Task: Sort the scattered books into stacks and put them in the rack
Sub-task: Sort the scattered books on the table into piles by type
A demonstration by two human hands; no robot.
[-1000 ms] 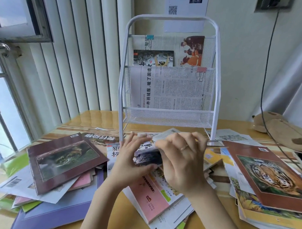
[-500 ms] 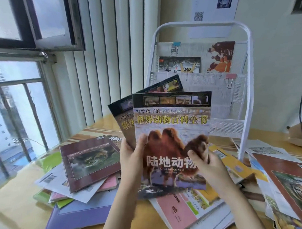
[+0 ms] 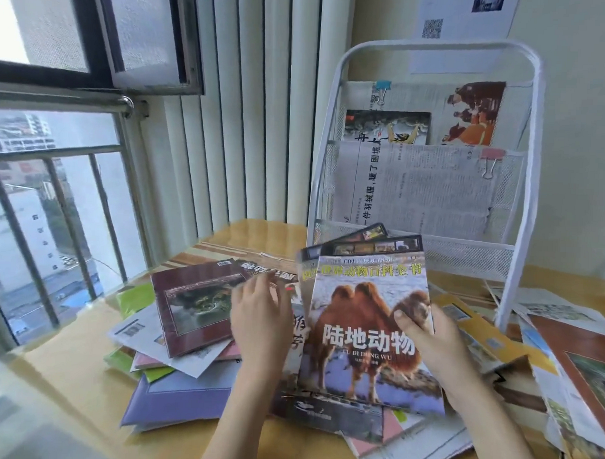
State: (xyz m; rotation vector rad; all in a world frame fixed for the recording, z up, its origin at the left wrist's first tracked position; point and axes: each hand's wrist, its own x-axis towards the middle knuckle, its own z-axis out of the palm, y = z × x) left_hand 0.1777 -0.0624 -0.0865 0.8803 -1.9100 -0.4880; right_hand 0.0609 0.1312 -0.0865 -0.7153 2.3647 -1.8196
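My right hand (image 3: 427,340) grips a camel-cover animal book (image 3: 363,320) by its right edge, thumb on the cover, with a second dark book (image 3: 345,239) fanned behind it. Both are held tilted above the scattered pile. My left hand (image 3: 260,317) hovers with spread fingers over the books to the left, beside a maroon book (image 3: 195,304). The white wire rack (image 3: 515,188) stands behind, with newspapers in its pockets.
Loose books and papers cover the wooden table (image 3: 83,366): a purple folder (image 3: 182,396) at the front left, green sheets, yellow and tiger-cover books (image 3: 584,369) at the right. A window with bars is at the left, vertical blinds behind.
My left hand has let go of the two books and moved left over the pile. My right hand alone now holds them, lower than before. The view has turned left.
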